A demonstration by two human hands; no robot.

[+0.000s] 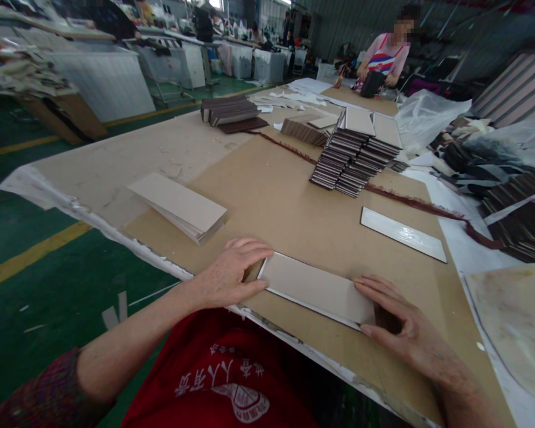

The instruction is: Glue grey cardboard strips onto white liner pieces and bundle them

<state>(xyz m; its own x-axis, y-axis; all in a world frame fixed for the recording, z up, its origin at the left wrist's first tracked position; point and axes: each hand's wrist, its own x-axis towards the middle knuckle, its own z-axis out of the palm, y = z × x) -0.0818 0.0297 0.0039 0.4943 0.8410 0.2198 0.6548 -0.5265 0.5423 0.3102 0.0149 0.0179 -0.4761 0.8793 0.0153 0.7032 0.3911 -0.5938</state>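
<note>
A beige rectangular cardboard panel (316, 288) lies flat near the table's front edge, over a dark-edged piece whose white border shows along the near side. My left hand (232, 270) grips its left end, fingertips at the far corner and thumb at the near one. At the opposite end, my right hand (401, 318) holds the panel the same way, partly covering that end. Farther right lies a dark-edged strip with a shiny white face (403, 233). A small pile of beige panels (181, 205) rests to the left, slightly fanned.
Tall stacks of dark-edged panels (356, 151) stand toward the back, with a dark brown pile (229, 110) to their left. A frayed brown strip (428, 208) crosses the table (267, 184). Dark bundles (521, 220) sit at right. Another person (383, 59) handles a black item beyond.
</note>
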